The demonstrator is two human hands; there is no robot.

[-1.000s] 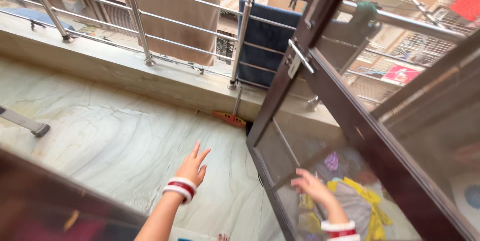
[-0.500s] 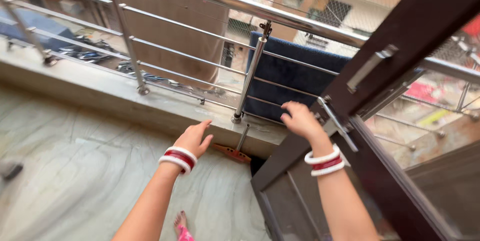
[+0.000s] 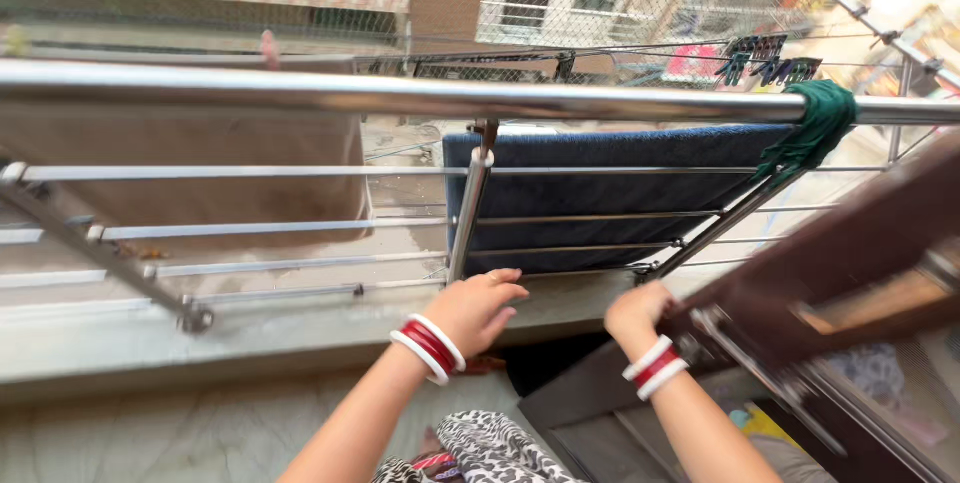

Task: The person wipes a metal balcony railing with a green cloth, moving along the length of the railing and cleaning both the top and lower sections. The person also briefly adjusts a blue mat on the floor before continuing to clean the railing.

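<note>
1. View now up off the floor and level with the rail (image 3: 400, 98); 0.5 s ago still angled down at the marble.
2. Left hand (image 3: 478, 308) forward and higher than before, now just short of the rail post (image 3: 468, 211). Grip wide, fingers spread, holding nothing.
3. Right hand (image 3: 638, 311) moved from the door's upper latch area to the door (image 3: 800, 283) edge lower down. Fingers curled, touching or gripping the frame; cannot tell if fully closed on it.
4. Door swung further out than 1 s ago, now leaning across the right of the view.
5. Blue towel (image 3: 600, 198) draped over the rail bars, straight ahead between both hands, not touched. Brown cloth (image 3: 200, 178) hanging left, well apart.
6. Green rag (image 3: 815, 128) knotted on the top rail, right side.
7. Read: both hands closing on the rail area, towel nearest the left.
</note>
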